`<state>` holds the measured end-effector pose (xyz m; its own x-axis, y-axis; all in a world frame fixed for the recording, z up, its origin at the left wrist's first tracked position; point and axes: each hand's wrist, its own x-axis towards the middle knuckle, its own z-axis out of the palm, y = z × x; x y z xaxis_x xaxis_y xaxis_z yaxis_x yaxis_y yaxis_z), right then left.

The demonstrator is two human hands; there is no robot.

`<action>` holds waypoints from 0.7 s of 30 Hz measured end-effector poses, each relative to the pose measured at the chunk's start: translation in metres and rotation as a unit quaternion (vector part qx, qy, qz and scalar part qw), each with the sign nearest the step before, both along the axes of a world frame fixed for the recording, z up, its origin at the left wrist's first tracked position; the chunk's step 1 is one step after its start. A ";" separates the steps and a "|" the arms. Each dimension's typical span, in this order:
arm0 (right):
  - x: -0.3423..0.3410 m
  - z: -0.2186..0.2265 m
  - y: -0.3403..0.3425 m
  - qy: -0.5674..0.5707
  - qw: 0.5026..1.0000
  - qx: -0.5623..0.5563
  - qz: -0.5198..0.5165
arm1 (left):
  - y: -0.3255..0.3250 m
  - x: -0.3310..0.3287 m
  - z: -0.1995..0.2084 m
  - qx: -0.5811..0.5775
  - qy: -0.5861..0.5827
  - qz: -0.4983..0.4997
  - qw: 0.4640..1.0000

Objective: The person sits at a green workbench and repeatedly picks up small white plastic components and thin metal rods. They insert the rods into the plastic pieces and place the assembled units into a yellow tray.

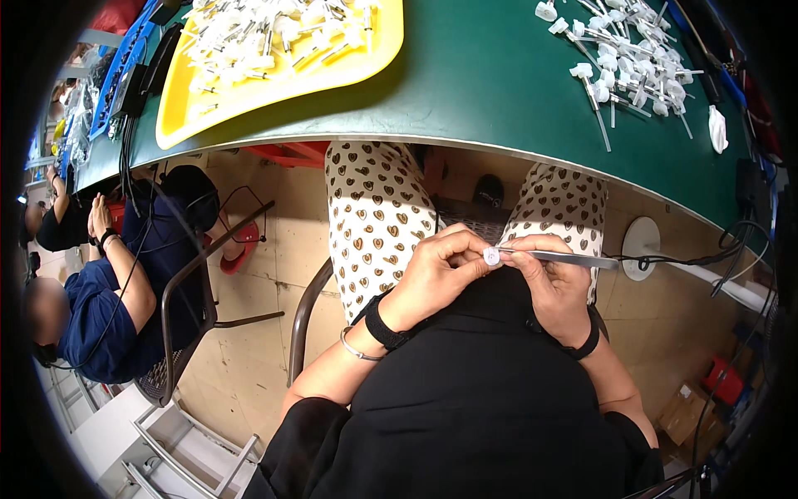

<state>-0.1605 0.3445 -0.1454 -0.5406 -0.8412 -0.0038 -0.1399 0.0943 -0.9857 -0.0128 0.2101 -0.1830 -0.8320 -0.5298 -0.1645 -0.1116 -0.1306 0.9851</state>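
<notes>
Above my lap, my left hand (440,273) is closed, pinching a small round white plastic part (492,256) between thumb and fingertips. My right hand (559,291) is wrapped round slim grey metal tweezers (582,259), whose back end sticks out to the right. The fingertips of both hands meet at the white part, so the tips of the tweezers are mostly hidden. Whether a thin stem is attached to the part cannot be seen.
On the green table (465,91) stands a yellow tray (274,101) heaped with white plastic parts with metal stems. A loose pile of similar parts (623,62) lies at the right, near a crumpled white scrap (717,129). A seated co-worker (116,308) is at the left.
</notes>
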 end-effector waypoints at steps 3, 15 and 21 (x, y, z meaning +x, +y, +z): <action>-0.001 0.000 0.001 0.004 1.000 0.005 -0.001 | 0.000 0.000 0.000 -0.006 0.000 0.001 1.000; 0.000 0.000 0.001 0.004 1.000 0.003 -0.007 | 0.002 -0.001 -0.002 -0.023 0.007 0.004 1.000; 0.000 0.001 0.000 0.007 1.000 0.004 -0.008 | 0.002 -0.001 -0.001 -0.016 0.001 0.001 1.000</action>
